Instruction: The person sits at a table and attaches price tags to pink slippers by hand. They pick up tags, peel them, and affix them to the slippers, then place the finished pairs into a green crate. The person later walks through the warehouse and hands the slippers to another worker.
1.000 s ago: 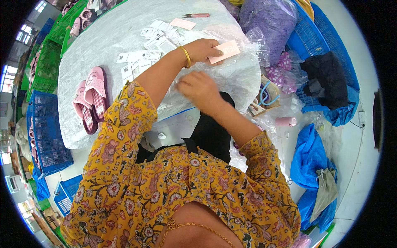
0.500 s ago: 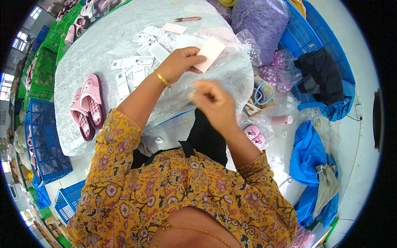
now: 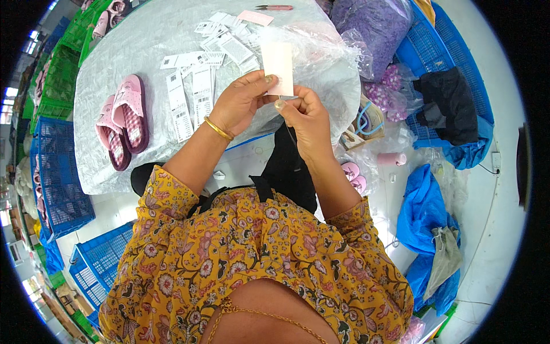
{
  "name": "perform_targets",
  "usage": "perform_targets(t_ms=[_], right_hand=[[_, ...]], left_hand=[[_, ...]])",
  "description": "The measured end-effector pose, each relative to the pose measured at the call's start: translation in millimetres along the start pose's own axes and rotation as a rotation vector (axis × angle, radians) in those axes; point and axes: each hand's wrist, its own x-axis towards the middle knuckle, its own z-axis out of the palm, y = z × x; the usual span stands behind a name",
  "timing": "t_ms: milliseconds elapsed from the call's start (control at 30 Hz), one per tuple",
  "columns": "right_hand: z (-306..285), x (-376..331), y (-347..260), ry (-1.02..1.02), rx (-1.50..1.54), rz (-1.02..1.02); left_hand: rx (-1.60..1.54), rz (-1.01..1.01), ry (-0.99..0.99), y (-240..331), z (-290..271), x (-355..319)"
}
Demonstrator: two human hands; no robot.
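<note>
A pale pink card (image 3: 279,62) stands up in my left hand (image 3: 238,102), pinched near its lower left edge by thumb and fingers. My right hand (image 3: 306,117) is closed just under the card's lower edge, thumb against fingertips. Something thin is between those fingertips, and a dark line trails below the hand; its kind is too small to make out. Beyond my hands, white printed labels (image 3: 201,92) lie in loose piles on the plastic-covered table (image 3: 154,43). Another pink card (image 3: 255,18) rests at the far side, near a pink pen-like tool (image 3: 274,7).
A pair of pink slippers (image 3: 127,109) with checked insoles lies on the table's left. Blue crates (image 3: 60,178) and green crates (image 3: 57,89) stand to the left. On the right are a purple bag (image 3: 372,34), a small open box (image 3: 366,123) and blue sheeting (image 3: 421,212).
My right hand has moved up to the card's lower edge and its fingers have closed there. The card has turned upright in my left hand, and the view has shifted slightly.
</note>
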Motion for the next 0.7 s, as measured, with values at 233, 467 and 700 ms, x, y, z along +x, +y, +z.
perform_targets(t_ms=[233,467,700], right_hand=[[2.3,-3.1,4.5,0.037,-0.02,-0.035],[5.6,-7.9,1.6,0.071,-0.088,-0.062],[1.3,-5.9,9.9,0.095,-0.076,-0.107]], left_hand=[[-0.066,0.005,-0.012,-0.1,7.5,-13.8],[-0.097,0.001,0.024,-4.2,8.3,-20.4],[0.164,0.191,-0.112,-5.7,2.2,-33.2]])
